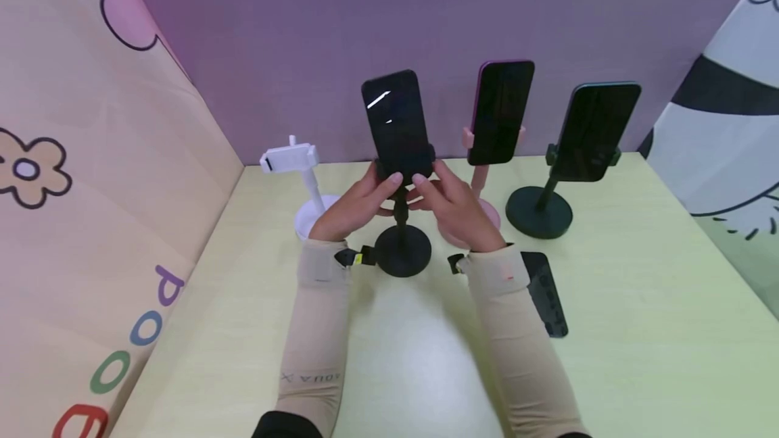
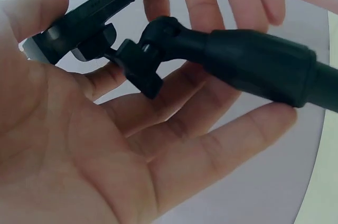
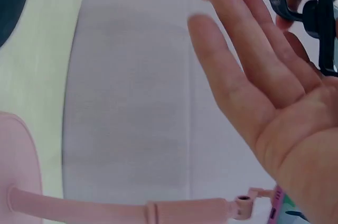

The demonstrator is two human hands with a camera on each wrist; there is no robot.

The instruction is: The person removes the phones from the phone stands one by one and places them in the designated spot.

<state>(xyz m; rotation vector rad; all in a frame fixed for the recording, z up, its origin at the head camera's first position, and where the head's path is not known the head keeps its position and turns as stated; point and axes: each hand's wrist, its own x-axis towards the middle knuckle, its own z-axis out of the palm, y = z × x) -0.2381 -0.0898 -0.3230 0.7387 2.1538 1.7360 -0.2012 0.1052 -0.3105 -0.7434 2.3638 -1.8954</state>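
A black phone [image 1: 397,120] stands tilted in the clamp of a black phone stand [image 1: 403,252]. My left hand [image 1: 359,201] pinches its lower left corner, thumb on the front and fingers behind. At the lower right corner, my right hand [image 1: 459,205] pinches the phone the same way. In the left wrist view, the stand's hinged neck [image 2: 158,39] passes over my spread left fingers. The right wrist view has the right fingers [image 3: 253,49] reaching behind the stand, with the thumb hidden there.
A white phone stand [image 1: 310,188] without a phone is at left. Right of the hands are a pink stand [image 1: 480,181] and a dark green stand [image 1: 539,213], each bearing a phone. A black phone [image 1: 548,295] lies beside the right sleeve. A purple wall [image 1: 304,39] backs the table.
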